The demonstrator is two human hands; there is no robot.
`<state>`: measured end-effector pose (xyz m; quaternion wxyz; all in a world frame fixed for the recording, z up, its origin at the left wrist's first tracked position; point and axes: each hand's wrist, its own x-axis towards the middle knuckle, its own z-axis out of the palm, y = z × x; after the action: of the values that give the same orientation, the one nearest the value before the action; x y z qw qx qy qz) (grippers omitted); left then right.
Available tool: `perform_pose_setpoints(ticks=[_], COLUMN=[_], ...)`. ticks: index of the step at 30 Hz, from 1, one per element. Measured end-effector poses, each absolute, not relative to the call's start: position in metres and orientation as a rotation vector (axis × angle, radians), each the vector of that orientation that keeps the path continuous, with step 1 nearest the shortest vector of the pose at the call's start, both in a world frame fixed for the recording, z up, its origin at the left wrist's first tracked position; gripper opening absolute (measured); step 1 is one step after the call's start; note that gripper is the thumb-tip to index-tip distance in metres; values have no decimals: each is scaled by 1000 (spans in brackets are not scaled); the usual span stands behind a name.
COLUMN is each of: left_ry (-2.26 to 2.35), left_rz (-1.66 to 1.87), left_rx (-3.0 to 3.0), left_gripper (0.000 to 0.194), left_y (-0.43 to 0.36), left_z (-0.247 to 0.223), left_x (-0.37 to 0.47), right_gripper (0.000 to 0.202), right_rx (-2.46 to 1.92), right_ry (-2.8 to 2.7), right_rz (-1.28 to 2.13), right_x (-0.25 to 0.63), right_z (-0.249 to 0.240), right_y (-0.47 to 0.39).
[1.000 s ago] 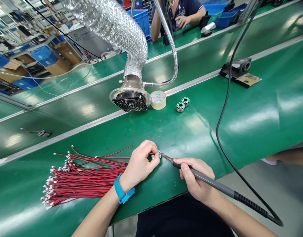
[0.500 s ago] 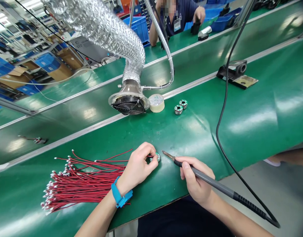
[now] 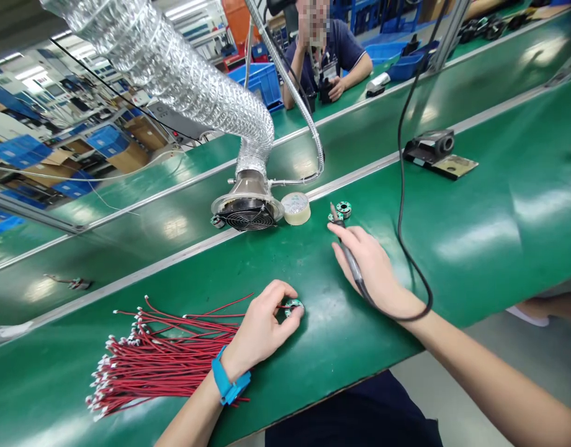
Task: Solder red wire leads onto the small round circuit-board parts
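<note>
Green ring in left hand

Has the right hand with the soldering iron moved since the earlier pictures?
Yes. Judged against the tape roll, the right hand, holding the soldering iron, has moved forward and is now much closer to the roll.

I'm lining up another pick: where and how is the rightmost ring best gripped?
Probably around its silvery side wall, from the right of the picture: the rightmost ring sits flat, green face up, while the neighbouring ring and the iron crowd its left.
</note>
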<state>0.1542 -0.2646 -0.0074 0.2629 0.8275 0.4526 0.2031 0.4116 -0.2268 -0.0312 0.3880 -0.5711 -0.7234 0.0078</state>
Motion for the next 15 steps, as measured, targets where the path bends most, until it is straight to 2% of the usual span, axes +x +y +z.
perform_pose_setpoints(ticks=[2, 3, 8, 11, 15], left_ry=[1218, 1211, 1298, 1554, 1973], left_rz=[412, 334, 60, -104, -528], left_rx=[2330, 2381, 2546, 2623, 2696], left_gripper=[39, 45, 28, 27, 18], left_y=[-267, -268, -250, -211, -132], left_z=[-5, -2, 27, 56, 78], left_x=[151, 149, 126, 86, 12], right_gripper=[41, 41, 41, 41, 42], right_rx=[-1459, -1448, -1403, -1366, -1416], right_ry=[-1897, -1901, -1786, -1756, -1747], right_rz=[-16, -20, -3, -29, -154], right_x=[421, 425, 444, 459, 490], right_z=[-33, -35, -39, -43, -54], right_y=[-205, -196, -157, -129, -83])
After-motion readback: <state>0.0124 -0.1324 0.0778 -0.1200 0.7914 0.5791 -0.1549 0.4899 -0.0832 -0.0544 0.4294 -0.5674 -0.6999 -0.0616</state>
